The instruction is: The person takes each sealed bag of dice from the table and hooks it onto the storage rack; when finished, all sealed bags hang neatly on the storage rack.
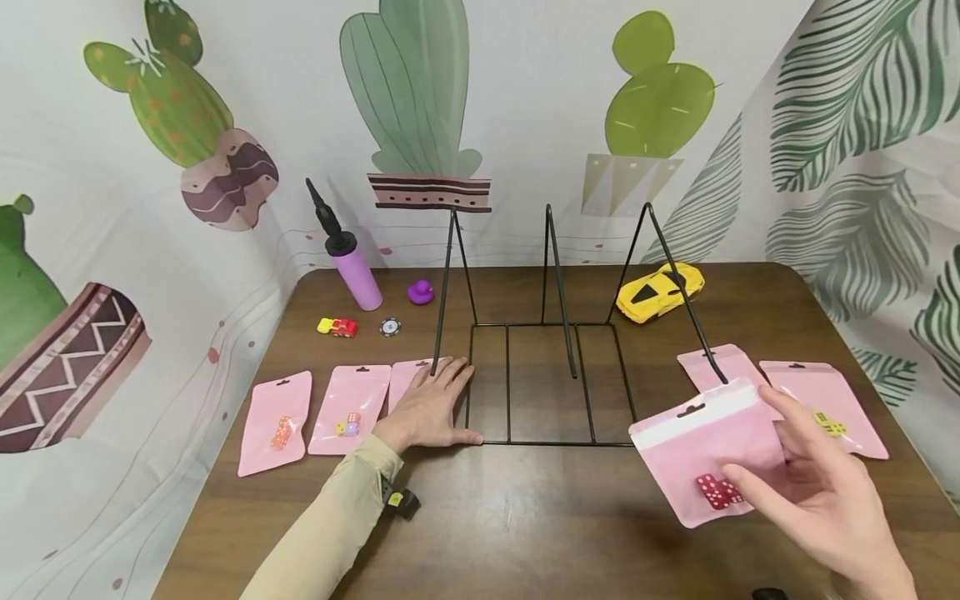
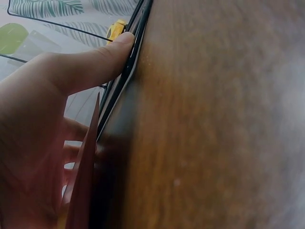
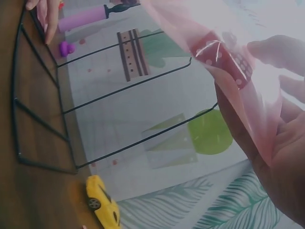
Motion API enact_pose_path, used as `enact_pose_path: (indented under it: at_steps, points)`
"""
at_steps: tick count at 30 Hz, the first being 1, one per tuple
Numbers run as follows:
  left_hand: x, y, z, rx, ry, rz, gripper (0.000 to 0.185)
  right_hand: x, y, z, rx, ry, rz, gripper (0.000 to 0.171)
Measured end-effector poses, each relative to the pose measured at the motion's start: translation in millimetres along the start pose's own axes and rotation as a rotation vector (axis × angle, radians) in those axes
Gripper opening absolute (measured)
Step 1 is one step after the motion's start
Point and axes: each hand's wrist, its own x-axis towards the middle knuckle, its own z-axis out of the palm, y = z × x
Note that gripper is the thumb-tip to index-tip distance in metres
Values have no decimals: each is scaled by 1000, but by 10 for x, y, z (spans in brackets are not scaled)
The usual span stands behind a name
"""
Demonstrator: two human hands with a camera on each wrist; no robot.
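My right hand (image 1: 832,492) pinches a pink zip pouch (image 1: 675,454) in the air, its thumb by the red dice (image 1: 712,492) showing through the front. The pouch's hang hole is to the left of the tip of the rightmost prong on a black wire rack (image 1: 551,443); that tip sits right at the pouch's top edge. My left hand (image 1: 431,408) lies with fingers spread at the rack's left side, over part of another pink pouch (image 1: 402,377). In the left wrist view, its thumb (image 2: 102,62) presses on the base wire (image 2: 131,67).
Pink pouches with dice lie on the left (image 1: 258,408) and right (image 1: 851,400) of the table. Behind stand a purple hand pump (image 1: 356,279), purple duck (image 1: 422,292), red-and-yellow toy car (image 1: 337,327), poker chip (image 1: 390,326) and yellow toy car (image 1: 660,292). Three slanted prongs rise from the rack.
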Motion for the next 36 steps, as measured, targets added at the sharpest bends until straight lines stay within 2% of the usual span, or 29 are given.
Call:
enact_pose_path:
  at_steps: [1,3,6,11,16,26,36]
  points:
    - [-1,0,0,-2,-1,0,117,21,-20,7,20,4,-21,78]
    - [0,-2,2,-2,-5,-1,117,65,-34,25,164,-7,-84,75]
    - [0,-3,-5,-6,-5,-2,117,119,-49,50,303,-10,-142,74]
    - [1,-6,-7,0,-1,1,116,173,-21,60,407,30,-169,74]
    - [7,-4,-1,10,-9,3,117,224,43,61,432,49,-211,72]
    - [-1,-10,10,12,2,21,117,272,84,59,364,104,-165,70]
    - [10,-20,14,9,7,11,116,232,314,-2,363,103,-155,75]
